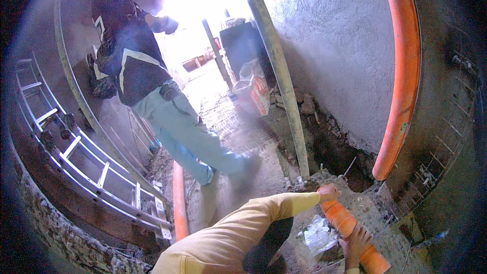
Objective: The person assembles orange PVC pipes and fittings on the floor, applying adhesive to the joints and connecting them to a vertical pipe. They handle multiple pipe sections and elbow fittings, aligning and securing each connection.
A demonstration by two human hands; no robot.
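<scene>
We grip a short orange pipe (352, 233) near the right, low over the rubble floor (243, 182): left hand (328, 192) closed around its far end, right hand (355, 246) wrapped on its middle. Another person (152, 81) stands far left beside a ladder (86, 162).

So just one view is given here, a fisheye worn on the head, aimed down and forward over the person's own arms. The hands are caught close up at the lower edge, the left hand (328, 192) and right hand (355, 243) on a short orange pipe (350, 228). Farther ahead, a second person (152, 86) and a ladder (86, 162) at left are taken in. Straight edges are bent hard near the rim, like the grey pole (284, 86).
</scene>
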